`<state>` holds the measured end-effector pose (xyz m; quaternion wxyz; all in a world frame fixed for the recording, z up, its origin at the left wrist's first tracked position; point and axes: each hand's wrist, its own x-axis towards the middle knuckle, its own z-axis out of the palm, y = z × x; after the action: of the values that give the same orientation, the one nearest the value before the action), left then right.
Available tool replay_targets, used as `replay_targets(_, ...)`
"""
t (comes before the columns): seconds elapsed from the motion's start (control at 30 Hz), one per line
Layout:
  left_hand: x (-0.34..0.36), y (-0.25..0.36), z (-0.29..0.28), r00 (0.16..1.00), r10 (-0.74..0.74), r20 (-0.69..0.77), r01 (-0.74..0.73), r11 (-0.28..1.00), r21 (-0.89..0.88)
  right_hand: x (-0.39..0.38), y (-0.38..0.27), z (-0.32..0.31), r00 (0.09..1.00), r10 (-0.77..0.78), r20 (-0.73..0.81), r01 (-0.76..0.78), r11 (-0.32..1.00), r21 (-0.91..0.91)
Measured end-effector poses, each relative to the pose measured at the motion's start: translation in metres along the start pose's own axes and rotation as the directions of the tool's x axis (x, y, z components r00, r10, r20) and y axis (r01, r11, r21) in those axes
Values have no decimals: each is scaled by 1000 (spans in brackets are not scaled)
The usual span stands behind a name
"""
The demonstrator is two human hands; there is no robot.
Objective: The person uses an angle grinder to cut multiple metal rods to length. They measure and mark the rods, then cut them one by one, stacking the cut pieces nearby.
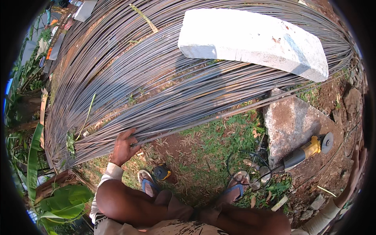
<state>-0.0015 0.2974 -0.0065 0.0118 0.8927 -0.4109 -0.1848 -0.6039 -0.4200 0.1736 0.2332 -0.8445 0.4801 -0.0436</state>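
At about nine o'clock, banana leaves (58, 199) crowd the edge of the ground beside me. My left hand (124, 148) sits just left of centre, at roughly seven o'clock, with the fingers curled over the near ends of the steel rods (156, 78), closed on one or two of the lowest rods where the bundle tapers. The rods lie in a great heap on the ground, filling the upper half of what I see. Their long axis runs from the ends under my left hand at seven o'clock up and across toward two o'clock, bowing with the lens; the cut ends point down toward my left knee.

Below the hand, my left sandal (147, 182) is planted on the dirt, and a small dark and yellow tool (162, 172) lies just beside it. Grass (219, 137) and dry leaves cover the ground at the centre. My right sandal (237, 187) is at about five o'clock, with a black cable (235, 164) looping near it.

At one o'clock a white block (254, 39) rests on top of the rods, lying across them. Below it, at three o'clock, a flat grey stone (291, 125) lies on the ground, and a yellow grinder (309, 150) lies against its lower edge, disc pointing toward three o'clock. My right hand (355, 168) is at the far right rim, fingers spread apart and holding nothing, well apart from the rods.
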Motion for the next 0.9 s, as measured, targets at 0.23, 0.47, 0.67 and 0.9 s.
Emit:
replay_targets(0.23, -4, -18, -5, 966, 161, -202, -198, 963, -183, -144, -353, 220, 698, -299, 651, 373, 927, 26)
replay_targets(0.47, -11, -35, 3, 933, 218, -286, -306, 899, -312, -218, -408, 355, 604, -107, 789, 382, 909, -169)
replay_targets(0.67, -14, -36, 7, 915, 243, -322, -343, 888, -305, -214, -419, 420, 781, -145, 607, 260, 960, -106)
replay_targets(0.9, -8, -39, 25, 945, 181, -272, -264, 913, -310, -172, -448, 526, 873, -107, 476, 93, 994, 54)
